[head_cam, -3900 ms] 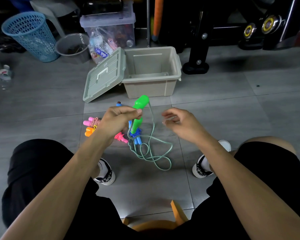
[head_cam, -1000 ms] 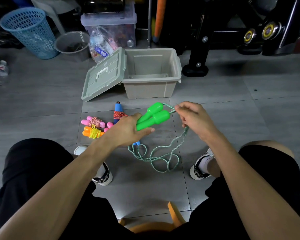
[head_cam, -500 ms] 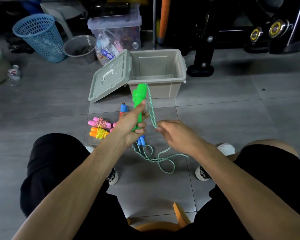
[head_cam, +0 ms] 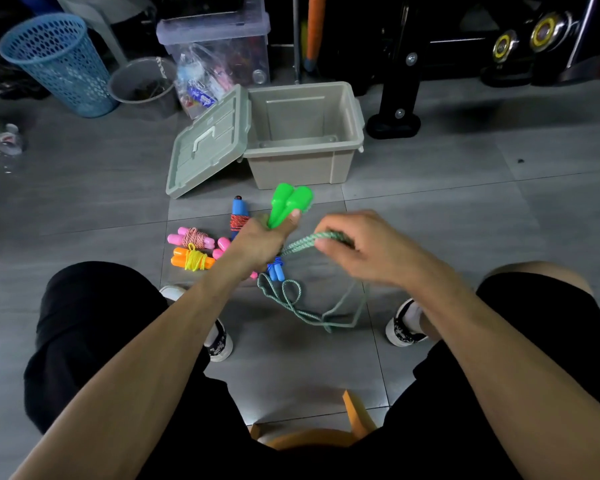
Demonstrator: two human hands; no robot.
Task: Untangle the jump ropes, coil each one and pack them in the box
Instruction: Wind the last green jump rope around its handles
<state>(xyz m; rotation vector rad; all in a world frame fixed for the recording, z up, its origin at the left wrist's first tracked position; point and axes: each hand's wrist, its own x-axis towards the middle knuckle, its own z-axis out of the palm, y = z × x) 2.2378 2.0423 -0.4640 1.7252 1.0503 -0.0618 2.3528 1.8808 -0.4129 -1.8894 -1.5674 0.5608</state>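
Head view shows the left hand (head_cam: 262,242) clenched round both green handles (head_cam: 290,204), near the open box (head_cam: 305,133), while the right hand (head_cam: 357,245) pinches the green cord (head_cam: 303,244). To coil well, keep the cord taut and lay each wrap snugly beside the last. Half a second ago the right hand was lower and nearer; it has since lifted rightward, drawing a wrap out from the handles.
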